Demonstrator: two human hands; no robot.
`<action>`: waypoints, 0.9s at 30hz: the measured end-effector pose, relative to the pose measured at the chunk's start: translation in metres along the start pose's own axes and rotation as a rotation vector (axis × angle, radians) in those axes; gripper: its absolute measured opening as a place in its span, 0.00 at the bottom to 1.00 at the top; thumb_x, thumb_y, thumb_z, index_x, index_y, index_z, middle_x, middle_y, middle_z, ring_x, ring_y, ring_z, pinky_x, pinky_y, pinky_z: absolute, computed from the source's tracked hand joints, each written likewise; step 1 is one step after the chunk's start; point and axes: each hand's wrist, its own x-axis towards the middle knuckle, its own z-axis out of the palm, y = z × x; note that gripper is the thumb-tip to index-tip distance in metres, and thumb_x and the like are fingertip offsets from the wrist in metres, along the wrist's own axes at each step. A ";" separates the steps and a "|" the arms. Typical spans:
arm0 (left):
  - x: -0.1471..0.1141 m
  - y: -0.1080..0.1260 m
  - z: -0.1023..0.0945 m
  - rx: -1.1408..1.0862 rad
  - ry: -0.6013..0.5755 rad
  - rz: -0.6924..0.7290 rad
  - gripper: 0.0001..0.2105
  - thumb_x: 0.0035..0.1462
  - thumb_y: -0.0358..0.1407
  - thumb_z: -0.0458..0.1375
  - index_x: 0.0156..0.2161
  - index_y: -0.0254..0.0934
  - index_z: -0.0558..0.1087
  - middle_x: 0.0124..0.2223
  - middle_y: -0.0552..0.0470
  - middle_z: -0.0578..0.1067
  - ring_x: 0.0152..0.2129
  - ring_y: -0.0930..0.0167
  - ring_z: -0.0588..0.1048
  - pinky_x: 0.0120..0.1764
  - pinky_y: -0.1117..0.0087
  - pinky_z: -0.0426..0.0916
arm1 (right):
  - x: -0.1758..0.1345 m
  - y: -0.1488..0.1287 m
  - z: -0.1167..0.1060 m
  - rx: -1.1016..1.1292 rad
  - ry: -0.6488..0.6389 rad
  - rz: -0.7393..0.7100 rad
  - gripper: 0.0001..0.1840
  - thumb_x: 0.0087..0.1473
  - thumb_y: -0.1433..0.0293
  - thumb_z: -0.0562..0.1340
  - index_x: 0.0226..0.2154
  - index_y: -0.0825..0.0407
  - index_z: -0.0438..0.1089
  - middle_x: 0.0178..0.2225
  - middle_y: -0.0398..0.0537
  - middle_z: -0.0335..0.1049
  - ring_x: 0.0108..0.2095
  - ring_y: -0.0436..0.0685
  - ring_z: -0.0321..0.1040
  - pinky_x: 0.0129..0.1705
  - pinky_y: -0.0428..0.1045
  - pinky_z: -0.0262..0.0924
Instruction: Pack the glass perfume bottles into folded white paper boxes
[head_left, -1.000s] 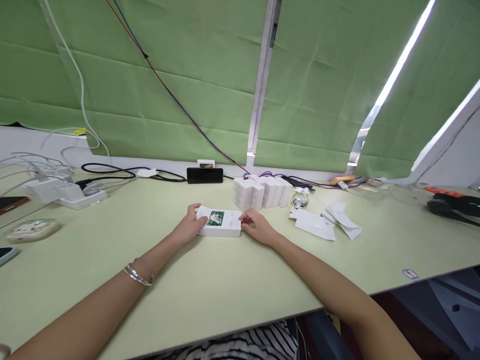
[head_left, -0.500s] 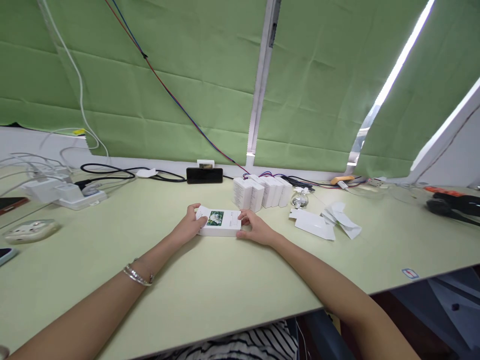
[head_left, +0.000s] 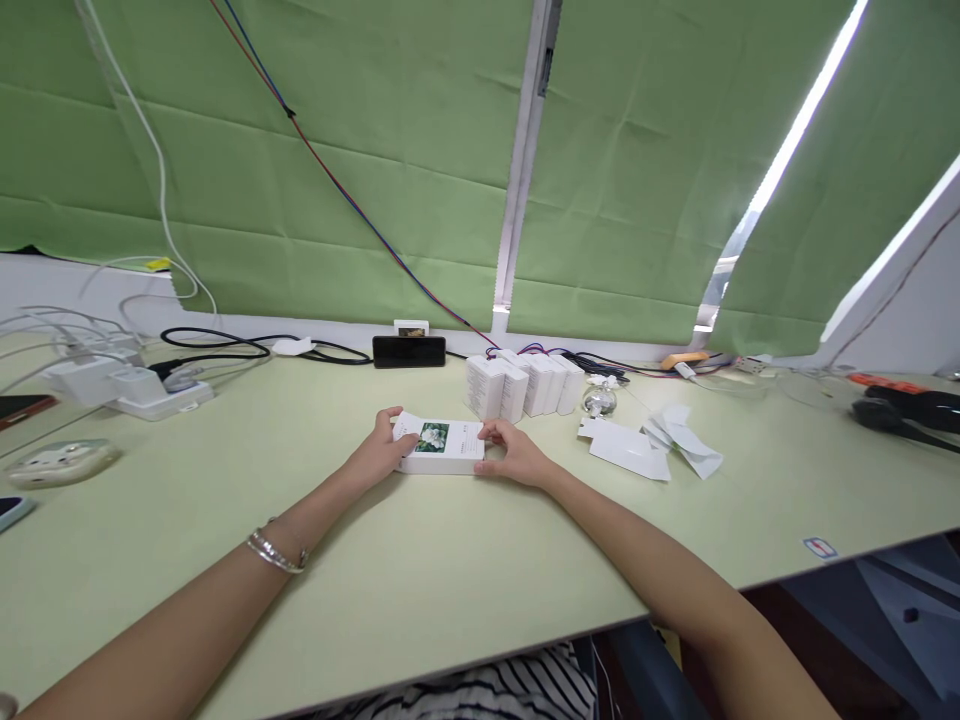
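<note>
A flat white box (head_left: 461,440) with a picture of a white flower on top lies on the table in front of me. My left hand (head_left: 384,448) grips its left end, thumb on the top face near the picture. At the opposite end, my right hand (head_left: 514,455) holds the box with thumb and fingers at its right edge. Just behind stand several small white boxes (head_left: 517,388) in a row. To their right sits a shiny silver round object (head_left: 599,399).
Flattened white card (head_left: 626,448) and crumpled white paper (head_left: 684,438) lie on the right. A black phone (head_left: 409,351) leans at the back. Power strips with plugs (head_left: 154,392) and cables crowd the left. The table's front edge (head_left: 480,662) runs close to me.
The white box has shifted very slightly to the right, and the right fingers sit closer against its right end. Everything else stays in place.
</note>
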 end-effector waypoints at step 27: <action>-0.026 0.015 0.014 0.136 0.038 0.776 0.40 0.53 0.45 0.56 0.62 0.48 0.33 0.67 0.45 0.33 0.62 0.57 0.46 0.57 0.52 0.55 | -0.007 -0.014 0.009 -0.098 -0.297 -0.273 0.20 0.54 0.75 0.55 0.50 0.47 0.65 0.49 0.45 0.68 0.49 0.56 0.65 0.53 0.55 0.57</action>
